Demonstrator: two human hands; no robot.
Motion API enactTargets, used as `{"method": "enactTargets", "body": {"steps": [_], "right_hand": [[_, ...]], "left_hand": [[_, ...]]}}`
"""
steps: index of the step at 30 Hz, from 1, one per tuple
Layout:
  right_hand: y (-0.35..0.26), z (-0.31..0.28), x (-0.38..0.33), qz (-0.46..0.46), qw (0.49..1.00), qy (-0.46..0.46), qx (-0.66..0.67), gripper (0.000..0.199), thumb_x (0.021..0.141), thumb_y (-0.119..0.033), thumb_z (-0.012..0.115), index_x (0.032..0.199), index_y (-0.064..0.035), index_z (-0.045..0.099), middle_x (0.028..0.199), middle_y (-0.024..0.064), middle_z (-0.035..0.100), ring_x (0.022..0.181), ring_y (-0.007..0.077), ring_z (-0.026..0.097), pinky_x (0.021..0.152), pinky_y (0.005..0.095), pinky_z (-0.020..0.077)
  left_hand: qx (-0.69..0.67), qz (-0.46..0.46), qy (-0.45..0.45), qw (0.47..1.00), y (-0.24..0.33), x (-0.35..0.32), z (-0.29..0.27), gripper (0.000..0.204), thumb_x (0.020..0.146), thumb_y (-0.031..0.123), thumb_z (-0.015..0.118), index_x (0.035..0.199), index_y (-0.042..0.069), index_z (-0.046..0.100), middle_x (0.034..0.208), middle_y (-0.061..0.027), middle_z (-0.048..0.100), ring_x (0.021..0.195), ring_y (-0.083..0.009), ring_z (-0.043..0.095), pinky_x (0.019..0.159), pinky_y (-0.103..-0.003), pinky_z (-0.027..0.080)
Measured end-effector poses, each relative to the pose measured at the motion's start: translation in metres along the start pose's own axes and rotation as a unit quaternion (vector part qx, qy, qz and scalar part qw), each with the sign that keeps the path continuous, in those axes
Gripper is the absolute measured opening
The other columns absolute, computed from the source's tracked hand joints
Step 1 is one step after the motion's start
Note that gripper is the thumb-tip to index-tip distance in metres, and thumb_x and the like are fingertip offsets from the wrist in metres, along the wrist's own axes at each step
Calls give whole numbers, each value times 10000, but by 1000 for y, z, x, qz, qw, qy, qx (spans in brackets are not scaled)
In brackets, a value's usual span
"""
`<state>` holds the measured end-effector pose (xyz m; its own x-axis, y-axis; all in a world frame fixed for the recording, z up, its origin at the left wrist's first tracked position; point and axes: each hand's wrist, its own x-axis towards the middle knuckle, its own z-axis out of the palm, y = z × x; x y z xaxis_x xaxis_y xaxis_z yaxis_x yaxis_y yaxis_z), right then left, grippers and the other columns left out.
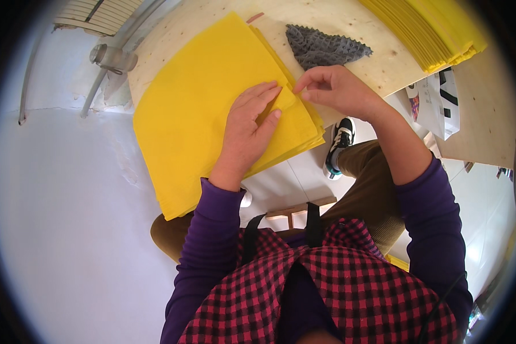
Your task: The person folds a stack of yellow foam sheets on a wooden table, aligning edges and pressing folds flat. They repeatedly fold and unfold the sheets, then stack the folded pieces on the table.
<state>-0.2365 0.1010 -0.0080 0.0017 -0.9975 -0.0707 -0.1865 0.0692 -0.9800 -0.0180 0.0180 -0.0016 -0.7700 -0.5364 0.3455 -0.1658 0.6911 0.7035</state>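
Note:
A stack of yellow, cloth-like sheets (195, 114) lies on the pale wooden table, its near part reaching past the edge toward my lap. My left hand (249, 123) rests flat on the top sheet, fingers stretched out and thumb apart. At the stack's right edge, my right hand (341, 92) has its fingers curled, with thumb and forefinger close together in a pinch. Those fingertips are by the sheets' edge, where a small crease shows. Whether a sheet edge is caught between them cannot be made out. Just beyond my right hand lies a crumpled, dark grey textured cloth (324, 47).
Another pile of folded yellow sheets (427, 28) sits at the far right of the wooden table (378, 71). Below its edge is a white printed bag (438, 106). A pipe with a valve-like fitting (113, 59) runs along the left wall. My shoe (341, 146) is beneath the table.

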Motion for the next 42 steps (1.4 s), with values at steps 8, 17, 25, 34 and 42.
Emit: {"method": "enactTargets", "body": {"steps": [8,17,25,34,42], "right_hand": [[-3,7,4,25,999,10,-26,178,854,-156,690,946,-5,675,868,15,668,837,76,585,785,247,475],[-4,13,5,9,999,34,3,202,818,-195,708,859,1,685,735,20,648,702,88,556,682,264,469],[-8,14,8,-8,998,50,32,192,823,-191,705,863,-5,685,741,12,646,710,80,556,688,253,467],[18,-26,23,-44,896,296,-328,194,802,-144,706,984,-86,671,935,26,625,829,187,616,715,325,485],[29,-32,35,48,904,259,-337,140,867,-202,656,914,-70,656,862,71,638,765,266,597,716,333,482]], "left_hand": [[-14,-6,0,1000,0,0,0,342,831,84,620,1160,-8,614,1232,-178,598,1181,-334,534,1021,-392,390],[-1,-14,-30,999,6,0,-4,452,778,117,691,1209,16,598,1282,-152,571,1215,-301,508,1046,-371,371],[-14,-32,-10,999,7,-2,-4,410,788,83,669,1186,16,596,1288,-145,569,1189,-301,526,1027,-364,390],[-63,-22,7,998,-6,-5,-2,240,943,83,519,1122,-42,616,1278,-161,580,1154,-259,545,980,-318,398],[-92,-32,37,995,-2,-4,0,132,917,74,546,886,-49,582,1223,-199,601,1099,-330,559,944,-357,422]]}}
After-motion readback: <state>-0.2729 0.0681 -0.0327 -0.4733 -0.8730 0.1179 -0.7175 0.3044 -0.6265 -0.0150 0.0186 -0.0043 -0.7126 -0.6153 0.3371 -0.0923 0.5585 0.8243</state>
